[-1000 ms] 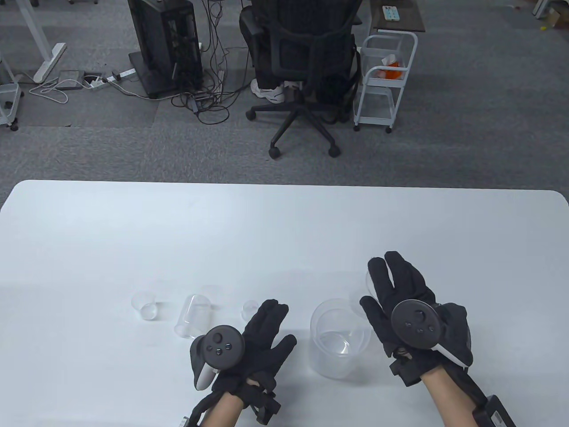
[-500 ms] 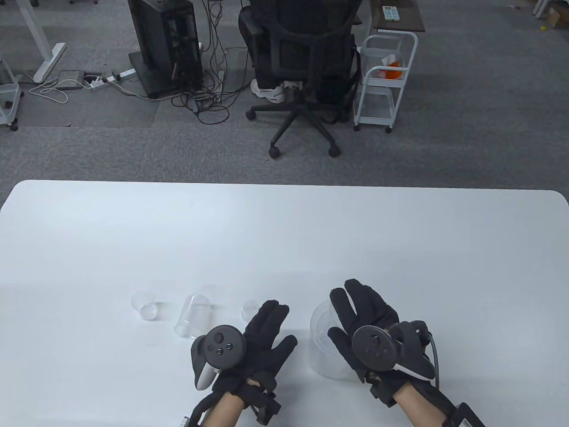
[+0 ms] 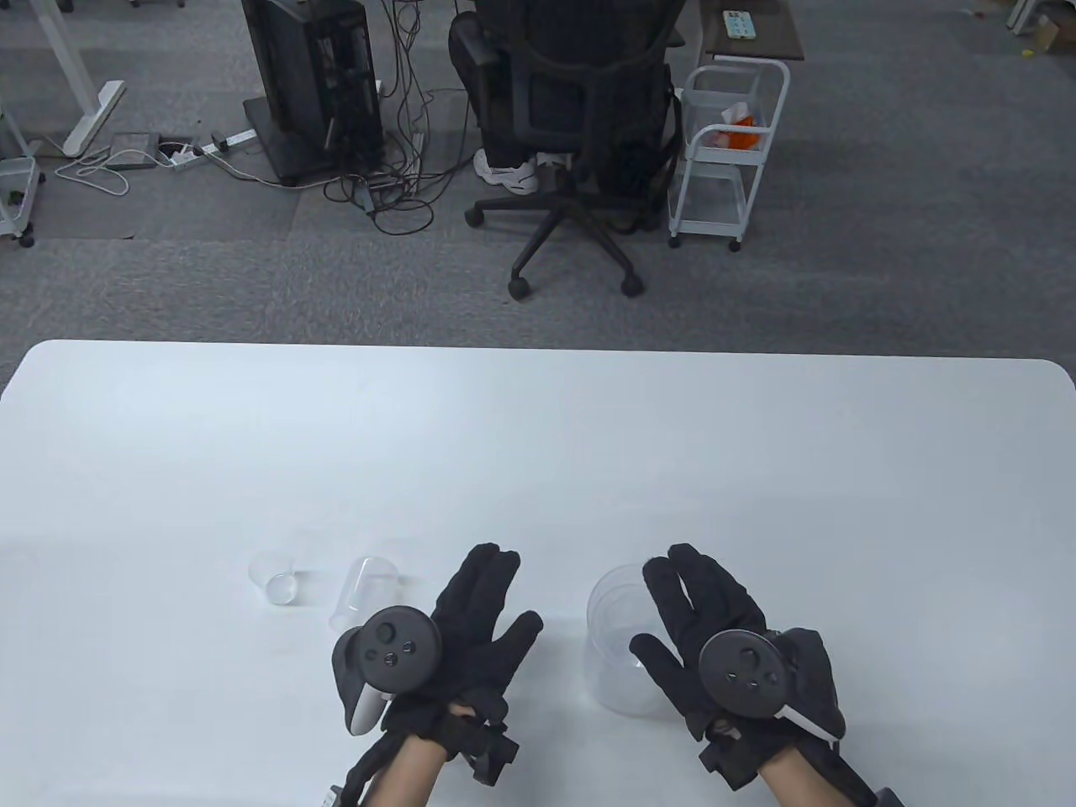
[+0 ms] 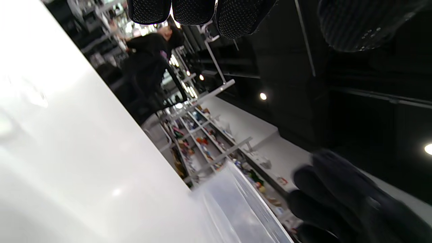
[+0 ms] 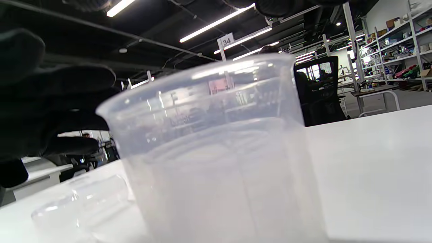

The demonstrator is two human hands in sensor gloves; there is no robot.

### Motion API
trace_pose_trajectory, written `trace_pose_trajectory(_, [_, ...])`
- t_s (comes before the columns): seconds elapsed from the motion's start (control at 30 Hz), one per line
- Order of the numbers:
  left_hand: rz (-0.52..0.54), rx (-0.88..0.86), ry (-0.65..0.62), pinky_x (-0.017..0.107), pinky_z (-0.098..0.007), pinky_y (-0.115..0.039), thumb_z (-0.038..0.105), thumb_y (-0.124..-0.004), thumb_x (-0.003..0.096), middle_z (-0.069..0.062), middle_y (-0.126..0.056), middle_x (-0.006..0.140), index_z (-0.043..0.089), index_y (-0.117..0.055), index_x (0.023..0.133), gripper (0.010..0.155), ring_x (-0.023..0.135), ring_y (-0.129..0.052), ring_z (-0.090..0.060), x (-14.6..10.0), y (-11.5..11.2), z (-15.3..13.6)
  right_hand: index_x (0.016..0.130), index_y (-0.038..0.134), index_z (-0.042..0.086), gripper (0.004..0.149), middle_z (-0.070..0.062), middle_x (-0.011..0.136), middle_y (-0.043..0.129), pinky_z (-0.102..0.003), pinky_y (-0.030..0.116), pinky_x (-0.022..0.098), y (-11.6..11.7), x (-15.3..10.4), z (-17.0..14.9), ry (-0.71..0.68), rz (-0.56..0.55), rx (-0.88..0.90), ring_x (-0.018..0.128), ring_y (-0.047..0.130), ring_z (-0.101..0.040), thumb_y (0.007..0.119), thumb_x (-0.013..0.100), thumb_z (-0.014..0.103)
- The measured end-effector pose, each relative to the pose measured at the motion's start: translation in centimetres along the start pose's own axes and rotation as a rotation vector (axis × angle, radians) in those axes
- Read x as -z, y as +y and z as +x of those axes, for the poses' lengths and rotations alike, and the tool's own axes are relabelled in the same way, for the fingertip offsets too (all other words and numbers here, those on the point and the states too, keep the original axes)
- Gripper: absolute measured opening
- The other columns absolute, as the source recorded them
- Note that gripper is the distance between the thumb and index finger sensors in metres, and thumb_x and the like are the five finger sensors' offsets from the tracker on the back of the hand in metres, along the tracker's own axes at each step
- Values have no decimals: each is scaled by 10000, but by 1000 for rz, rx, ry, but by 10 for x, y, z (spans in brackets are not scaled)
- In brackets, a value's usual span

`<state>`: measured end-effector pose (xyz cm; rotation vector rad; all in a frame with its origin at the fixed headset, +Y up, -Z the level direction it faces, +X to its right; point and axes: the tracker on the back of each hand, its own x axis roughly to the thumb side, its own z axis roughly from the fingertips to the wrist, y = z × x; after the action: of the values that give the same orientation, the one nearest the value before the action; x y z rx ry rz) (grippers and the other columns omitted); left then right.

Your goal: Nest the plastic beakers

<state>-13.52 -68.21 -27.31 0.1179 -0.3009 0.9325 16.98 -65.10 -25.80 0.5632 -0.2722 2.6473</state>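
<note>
A large clear beaker (image 3: pixel 618 664) stands on the white table (image 3: pixel 538 437) with a smaller beaker inside it; the right wrist view shows it close up (image 5: pixel 216 152). My right hand (image 3: pixel 672 605) hovers over its right rim with the fingers spread, holding nothing. My left hand (image 3: pixel 496 588) lies flat and open to the left of it, and holds nothing. A medium beaker (image 3: pixel 366 593) lies on its side just left of my left hand. A small beaker (image 3: pixel 273 578) stands farther left. The left wrist view shows the large beaker's rim (image 4: pixel 236 206) and my right hand (image 4: pixel 341 195).
An office chair (image 3: pixel 580 126) with a seated person, a white cart (image 3: pixel 727 151) and a computer tower (image 3: pixel 315 84) stand on the carpet beyond the table's far edge. The table's far half is bare white surface.
My right hand carried a beaker left to the large beaker, let it go inside, and drew back a little. My left hand moved left and forward, covering the tiny beaker that stood there.
</note>
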Motion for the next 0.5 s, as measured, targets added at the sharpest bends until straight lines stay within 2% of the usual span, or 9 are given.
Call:
trace_pose_trajectory(0.13, [29,130,83,691,-716,-419,646,-667,437,-151,-413,1149,197,-517,1059,782,1057,-494,-494,1,30,-7,1055,376,135,755,-234,1159,358,-686,473,667,-3,-11,-14,30,-62,106,1020,466,-511,622,500,584])
trace_pose_trajectory(0.27, [34,216,228,691,-719,-410,648,-682,431,-158,-405,1148,190,-511,1062,798,1055,-483,-502,2,57,-28,1055,370,132,758,-234,1158,356,-688,474,661,-1,-22,-33,67,-113,194,1018,461,-513,615,502,589])
trace_pose_trajectory(0.5, [-18,355,448,697,-691,-438,639,-709,423,-167,-410,1141,174,-510,1058,811,1042,-491,-513,3,78,-59,1054,378,125,763,-238,1155,361,-692,471,656,7,-36,-54,108,-138,268,1016,457,-514,615,502,595])
